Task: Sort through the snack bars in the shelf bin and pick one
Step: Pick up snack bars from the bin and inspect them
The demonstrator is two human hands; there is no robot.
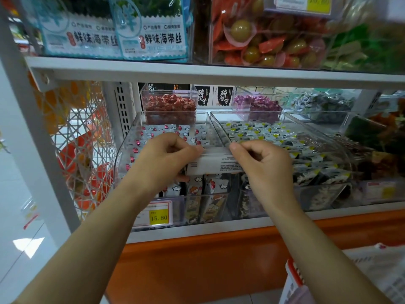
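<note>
Head view of a white shop shelf [219, 229] with an orange panel below it. At its centre stands a clear plastic bin [129, 139], the landmark for everything else. It holds many small snack bars [157, 130] in white wrappers with red dots and cloud shapes. Just right of the bin is a second clear bin [328, 194] of white, black and yellow packets. Behind the bin's far end sits a smaller clear tub [168, 106] of red-wrapped sweets. Two bare forearms reach up to the bin from below. Over the bin's front half, the left hand [162, 159] curls its fingers round the left end of one white snack bar [214, 163]. The right hand [267, 163] pinches the bar's right end between thumb and bent fingers. The bar lies level above the other bars. Low on the bin's front wall hangs a price tag [158, 217] reading 15.80 on yellow.
</note>
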